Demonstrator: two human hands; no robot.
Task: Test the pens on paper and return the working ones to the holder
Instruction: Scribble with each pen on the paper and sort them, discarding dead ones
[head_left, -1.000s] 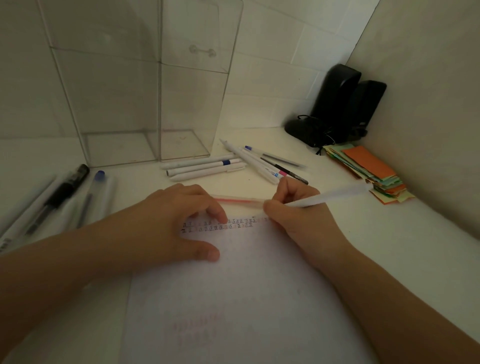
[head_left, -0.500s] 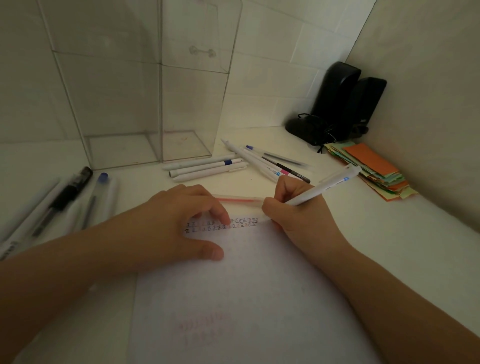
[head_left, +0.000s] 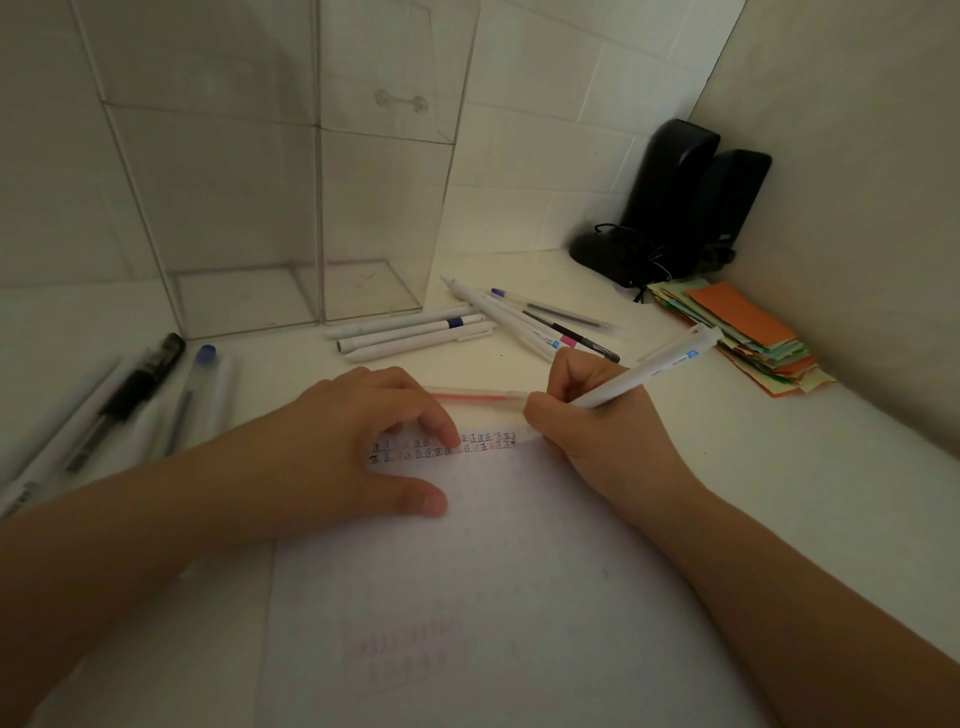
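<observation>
The paper (head_left: 493, 571) could slide if the left hand (head_left: 353, 447) lifts too soon, and then the new mark would smear or go crooked. The white pen (head_left: 644, 371) could also look dead just because it is tipped too flat, so a good pen might get left out by mistake. The red pen (head_left: 478, 393) lies just past the top edge of the paper, between the two hands, and a bump from a knuckle could roll it away.

The left hand lies on the top left part of the paper, fingers a bit bent and spread, thumb flat, pressing the sheet down. The right hand (head_left: 587, 415) is at the top right of the paper with its fingers wrapped tight around the white pen (the tip is hidden behind the fingers). The pen's back end points far and to the right. The clear holder (head_left: 291, 208) stands far back on the left with nothing in it, and more pens (head_left: 410, 332) lie just in front of it
</observation>
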